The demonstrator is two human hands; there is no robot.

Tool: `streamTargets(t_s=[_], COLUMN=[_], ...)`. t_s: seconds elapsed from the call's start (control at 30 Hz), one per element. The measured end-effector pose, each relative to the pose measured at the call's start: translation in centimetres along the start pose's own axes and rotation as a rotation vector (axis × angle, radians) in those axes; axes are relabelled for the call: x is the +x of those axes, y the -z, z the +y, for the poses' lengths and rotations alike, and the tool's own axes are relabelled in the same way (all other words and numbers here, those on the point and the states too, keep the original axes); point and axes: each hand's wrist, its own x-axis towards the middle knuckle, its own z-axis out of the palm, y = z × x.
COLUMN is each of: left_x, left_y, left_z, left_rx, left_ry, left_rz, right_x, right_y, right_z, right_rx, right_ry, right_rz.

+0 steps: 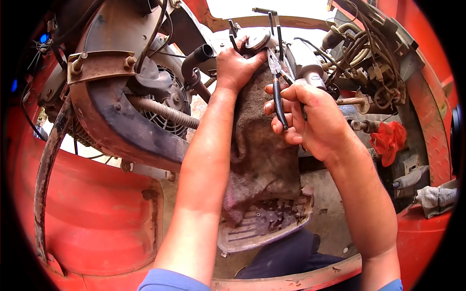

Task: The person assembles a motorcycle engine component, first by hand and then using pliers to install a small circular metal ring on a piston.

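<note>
Red bodywork [92, 213], scuffed, framed the opened-up machine; a grey floor showed beneath.

Item: right hand [310, 114], fingers curled round the black-handled pliers [278, 94], their nose raised beside the left thumb. Whether the pliers bit on anything, I could not tell.

Item: left hand [238, 68], thumb stretched out, fingers partly hidden at the near edge of a round metal cap [258, 40]; its hold could not be told. The cap sat top middle, beyond a shaggy brown cloth [259, 126].

Progress: work under way, by my judgement; the cap was in place, nothing looked finished, and what remained could not be read.

Obstructions: an upright black rod [279, 39] and a silver cylinder [300, 58] crowded the pliers; a curved beam [126, 116] hemmed the left side.

Also present: fan [177, 99], ridged hose [165, 110], tangled wires [361, 53], crumpled red bag [388, 141], grey rag [436, 200].
</note>
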Motion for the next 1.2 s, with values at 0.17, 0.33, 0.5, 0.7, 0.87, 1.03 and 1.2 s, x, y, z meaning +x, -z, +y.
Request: streamTargets(t_s=[0.17, 0.33, 0.5, 0.7, 0.87, 1.03, 1.2], left_x=[0.0, 0.2, 0.3, 0.4, 0.4, 0.5, 0.6], left_y=[0.1, 0.1, -0.1, -0.3, -0.1, 0.1, 0.2], left_z=[0.1, -0.7, -1.3, -1.0, -1.0, -0.5, -0.5], left_rx=[0.039, 0.104, 0.062, -0.006, -0.009, 0.053, 0.050], left_ry=[-0.001, -0.018, -0.015, 0.017, 0.025, 0.065, 0.074], left_rz=[-0.009, 0.011, 0.015, -0.022, -0.026, -0.091, -0.089], right_x=[-0.4, -0.9, -1.5, -1.4, -1.6, -1.6, -0.8], right_y=[1.1, 2.7, 4.1, 4.6, 5.1, 5.1, 4.0], right_z=[0.3, 0.3, 0.7, 1.1, 1.3, 1.0, 0.6], right_rx=[-0.027, -0.009, 0.022, 0.026, 0.033, 0.056, 0.032], right_ry=[0.013, 0.007, 0.047, 0.056, 0.084, 0.106, 0.076], right_rz=[-0.005, -0.050, -0.110, -0.111, -0.139, -0.150, -0.149])
